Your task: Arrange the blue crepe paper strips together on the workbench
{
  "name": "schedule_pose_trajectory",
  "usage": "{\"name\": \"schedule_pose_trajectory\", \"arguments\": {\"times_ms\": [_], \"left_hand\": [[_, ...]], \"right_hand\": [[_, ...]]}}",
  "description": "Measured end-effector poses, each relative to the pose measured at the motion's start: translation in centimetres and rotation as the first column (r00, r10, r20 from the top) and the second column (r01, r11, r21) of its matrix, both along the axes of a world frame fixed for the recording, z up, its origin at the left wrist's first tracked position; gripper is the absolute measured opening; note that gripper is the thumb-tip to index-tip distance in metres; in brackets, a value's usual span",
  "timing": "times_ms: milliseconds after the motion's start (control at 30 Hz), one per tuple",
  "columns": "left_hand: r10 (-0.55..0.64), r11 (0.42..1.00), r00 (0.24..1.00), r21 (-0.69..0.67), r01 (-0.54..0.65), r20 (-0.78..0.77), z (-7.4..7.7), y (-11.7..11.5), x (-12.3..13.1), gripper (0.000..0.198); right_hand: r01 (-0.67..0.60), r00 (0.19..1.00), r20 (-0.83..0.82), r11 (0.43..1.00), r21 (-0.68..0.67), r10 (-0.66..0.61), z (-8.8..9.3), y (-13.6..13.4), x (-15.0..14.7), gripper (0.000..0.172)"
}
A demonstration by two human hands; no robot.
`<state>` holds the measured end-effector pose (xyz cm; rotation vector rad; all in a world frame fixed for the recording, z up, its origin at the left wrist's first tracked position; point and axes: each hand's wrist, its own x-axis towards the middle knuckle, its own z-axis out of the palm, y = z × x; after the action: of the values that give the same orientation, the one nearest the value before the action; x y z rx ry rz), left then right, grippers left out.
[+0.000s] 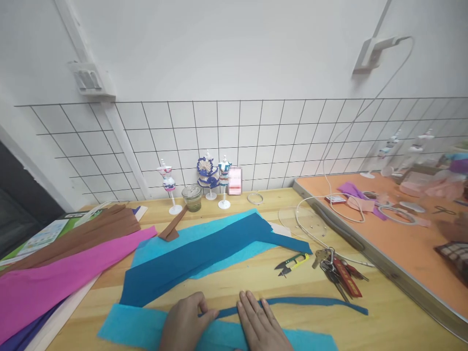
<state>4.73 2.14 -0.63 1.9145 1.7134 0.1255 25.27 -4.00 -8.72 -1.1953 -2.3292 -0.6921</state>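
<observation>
My left hand (186, 319) and my right hand (259, 324) rest at the near edge of the wooden table (369, 321), on a light blue crepe paper sheet (139, 331). A thin dark blue crepe strip (314, 303) runs from between the hands out to the right. The left hand's fingers are pinched together on the strip's near end. The right hand lies flat with fingers stretched out, pressing the strip and sheet down. Beyond them lie a wide dark blue crepe piece (204, 256) on another light blue sheet (164, 243).
Thread snips (292, 263) and a bunch of keys (338, 273) lie right of the blue paper. Pink (62, 280) and brown (87, 239) crepe sheets lie at left. Small dress-form figures (210, 173) and a jar (192, 197) stand by the wire grid. An orange board (402, 243) carries craft scraps at right.
</observation>
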Motion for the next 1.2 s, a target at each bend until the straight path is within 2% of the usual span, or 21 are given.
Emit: {"name": "schedule_pose_trajectory", "arguments": {"times_ms": [167,333,500,667,867,1100,1200], "left_hand": [[-0.011,0.999,1.000,-0.048,0.011,0.009,0.6,0.2,-0.1,0.021],[-0.036,0.998,0.998,-0.052,0.038,0.044,0.8,0.6,-0.3,0.022],[-0.016,0.996,0.997,-0.091,0.023,0.076,0.8,0.4,-0.6,0.021],[-0.020,0.998,0.997,-0.064,0.025,0.073,0.7,0.2,-0.7,0.019],[-0.042,0.996,0.996,-0.078,0.048,0.074,0.7,0.4,-0.7,0.020],[-0.066,0.994,0.995,-0.079,0.072,0.076,-0.1,0.7,-1.2,0.019],[-0.062,0.995,0.994,-0.072,0.068,0.086,-0.1,0.6,-1.2,0.019]], "right_hand": [[0.088,0.988,0.122,0.995,0.039,-0.092,0.9,-1.0,1.8,0.081],[0.225,0.966,0.118,0.973,0.052,-0.229,2.5,-1.6,2.5,0.077],[0.279,0.952,0.119,0.960,0.028,-0.280,2.1,-1.9,4.7,0.082],[0.377,0.926,0.058,0.921,-0.101,-0.373,1.6,-2.4,6.6,0.082],[0.382,0.923,0.098,0.852,-0.358,-0.372,2.9,-2.5,6.3,0.055],[0.366,0.929,0.128,0.820,-0.440,-0.346,2.9,-2.8,7.1,0.057],[0.366,0.926,0.123,0.762,-0.534,-0.358,3.1,-3.0,7.3,0.062]]}}
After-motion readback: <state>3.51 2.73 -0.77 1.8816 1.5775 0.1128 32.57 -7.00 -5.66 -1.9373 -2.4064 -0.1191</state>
